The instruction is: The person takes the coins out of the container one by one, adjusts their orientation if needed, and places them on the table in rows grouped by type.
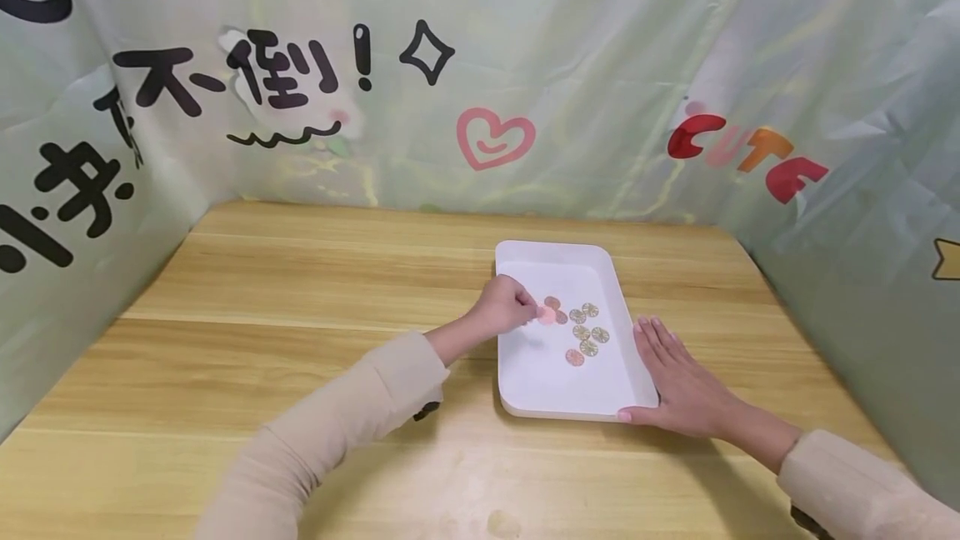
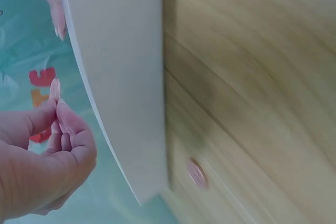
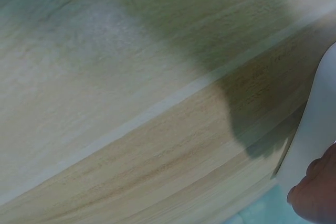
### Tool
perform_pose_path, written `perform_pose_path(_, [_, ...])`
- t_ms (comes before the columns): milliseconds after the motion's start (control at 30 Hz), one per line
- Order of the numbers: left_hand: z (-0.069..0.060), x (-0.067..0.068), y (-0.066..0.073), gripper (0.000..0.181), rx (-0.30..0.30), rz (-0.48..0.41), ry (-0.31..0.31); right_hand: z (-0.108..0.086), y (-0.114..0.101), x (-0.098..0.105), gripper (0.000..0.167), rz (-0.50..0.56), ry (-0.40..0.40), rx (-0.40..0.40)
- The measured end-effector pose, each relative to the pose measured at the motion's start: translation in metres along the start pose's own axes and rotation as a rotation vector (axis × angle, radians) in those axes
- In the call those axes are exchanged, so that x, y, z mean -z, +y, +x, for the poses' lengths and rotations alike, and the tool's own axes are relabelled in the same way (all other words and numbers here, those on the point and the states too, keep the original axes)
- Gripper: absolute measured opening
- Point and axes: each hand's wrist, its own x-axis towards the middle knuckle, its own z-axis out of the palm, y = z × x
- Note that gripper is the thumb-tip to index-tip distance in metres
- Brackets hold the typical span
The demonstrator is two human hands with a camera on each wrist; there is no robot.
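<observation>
A white rectangular tray (image 1: 532,390) lies on the table with several small round discs in it. Some are yellow-green discs (image 1: 581,332) marked with segments like citrus slices; others are pink, such as one pink disc (image 1: 574,357) towards the front. My left hand (image 1: 506,307) reaches over the tray's left rim and pinches a pink disc (image 2: 55,90) between thumb and forefinger. My right hand (image 1: 686,390) rests against the tray's front right corner, fingers straight along the right wall, thumb at the front edge. The right wrist view shows only a small part of this hand (image 3: 317,192).
A loose pinkish disc (image 2: 197,173) lies on the wooden table (image 1: 300,273) outside the tray, below its wall, in the left wrist view. A printed cloth curtain (image 1: 600,65) encloses the table at the back and sides.
</observation>
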Motion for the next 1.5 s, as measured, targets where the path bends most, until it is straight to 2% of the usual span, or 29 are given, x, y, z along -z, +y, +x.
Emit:
perform_pose_path(167, [-0.005, 0.018, -0.013, 0.014, 0.021, -0.009, 0.040, 0.000, 0.001, 0.000, 0.112, 0.006, -0.007, -0.005])
perform_pose_path(333, [-0.010, 0.035, -0.027, 0.017, 0.084, -0.043, 0.079, 0.000, 0.002, -0.001, 0.112, -0.007, 0.008, 0.003])
perform_pose_path(400, [-0.012, 0.041, -0.033, 0.018, 0.096, -0.030, 0.100, 0.000, 0.002, -0.001, 0.112, -0.019, 0.017, 0.009])
perform_pose_path(500, [-0.015, 0.050, -0.042, 0.016, 0.083, 0.016, 0.134, 0.000, 0.002, -0.001, 0.112, -0.030, 0.026, 0.015])
perform_pose_path(633, [-0.019, 0.059, -0.055, 0.016, 0.094, 0.039, 0.138, -0.001, 0.001, 0.000, 0.112, -0.024, 0.019, 0.015])
perform_pose_path(867, [-0.026, 0.066, -0.076, 0.015, 0.137, 0.053, 0.133, 0.000, 0.000, 0.001, 0.112, -0.028, 0.000, 0.007])
perform_pose_path(1100, [-0.024, 0.069, -0.090, 0.013, 0.252, 0.105, 0.124, 0.000, -0.001, 0.001, 0.112, -0.016, -0.001, 0.011])
perform_pose_path(1233, [-0.022, 0.072, -0.094, 0.015, 0.305, 0.134, 0.106, 0.000, -0.002, 0.002, 0.112, -0.013, -0.001, 0.011])
perform_pose_path(1500, [-0.020, 0.073, -0.092, 0.018, 0.349, 0.180, 0.099, 0.000, -0.002, 0.001, 0.112, -0.017, 0.007, 0.015])
